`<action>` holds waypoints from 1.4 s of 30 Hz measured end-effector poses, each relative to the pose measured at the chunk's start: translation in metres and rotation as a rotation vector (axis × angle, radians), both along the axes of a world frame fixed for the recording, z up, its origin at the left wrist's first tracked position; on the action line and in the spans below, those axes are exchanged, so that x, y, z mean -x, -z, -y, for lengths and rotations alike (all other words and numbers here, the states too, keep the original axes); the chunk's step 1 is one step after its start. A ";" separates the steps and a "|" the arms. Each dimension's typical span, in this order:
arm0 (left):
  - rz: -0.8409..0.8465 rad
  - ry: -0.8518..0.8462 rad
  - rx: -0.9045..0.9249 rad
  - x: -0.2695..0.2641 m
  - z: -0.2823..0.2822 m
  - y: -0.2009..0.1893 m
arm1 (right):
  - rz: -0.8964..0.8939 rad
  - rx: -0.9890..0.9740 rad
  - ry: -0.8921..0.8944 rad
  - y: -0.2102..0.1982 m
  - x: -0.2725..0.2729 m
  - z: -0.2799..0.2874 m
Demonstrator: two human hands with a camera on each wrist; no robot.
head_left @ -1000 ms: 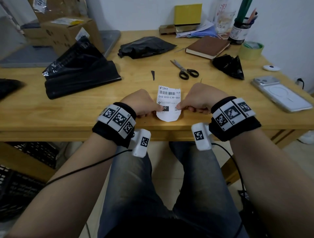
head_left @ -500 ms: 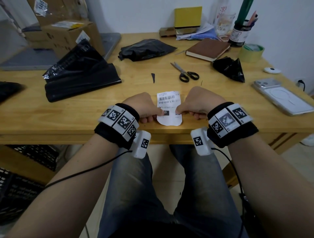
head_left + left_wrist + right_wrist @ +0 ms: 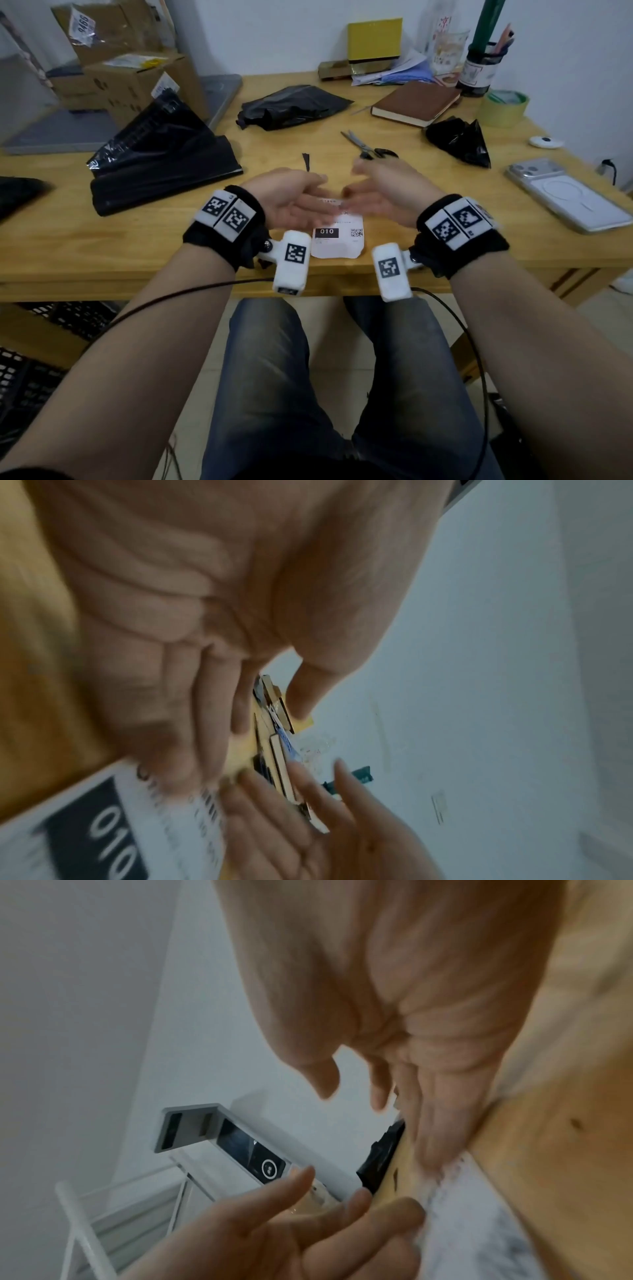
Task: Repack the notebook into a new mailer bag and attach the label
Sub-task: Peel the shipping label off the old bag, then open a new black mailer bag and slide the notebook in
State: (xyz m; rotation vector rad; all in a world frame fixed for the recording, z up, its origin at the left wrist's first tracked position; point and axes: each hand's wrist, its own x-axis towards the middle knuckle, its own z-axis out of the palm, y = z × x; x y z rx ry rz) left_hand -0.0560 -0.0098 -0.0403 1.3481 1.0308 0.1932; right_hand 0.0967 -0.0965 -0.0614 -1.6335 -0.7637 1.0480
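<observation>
Our left hand (image 3: 291,202) and right hand (image 3: 380,197) hang just above the label (image 3: 337,241), palms turned toward each other, fingers straight and loose, grasping nothing. Both are blurred, and we cannot tell whether any fingertip touches the paper. The label lies flat on the tabletop (image 3: 102,246) near its front edge, printed side up, with a black block reading 010 and a small square code beside it.

Beyond the label, toward the wall, lie a thin black scrap (image 3: 306,161) and the scissors (image 3: 371,147). Farther back from the label and to its right rests the brown notebook (image 3: 414,102), closed, with a crumpled black bag (image 3: 459,142) nearer us beside it. Straight back from the label sits another black mailer bag (image 3: 291,106), and left of the label a stack of black mailer bags (image 3: 161,164). Right of the label, well apart, lies a phone (image 3: 565,198).
</observation>
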 end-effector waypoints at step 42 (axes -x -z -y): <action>-0.041 -0.124 -0.168 -0.091 -0.224 0.005 | -0.251 0.105 -0.081 -0.021 -0.111 -0.222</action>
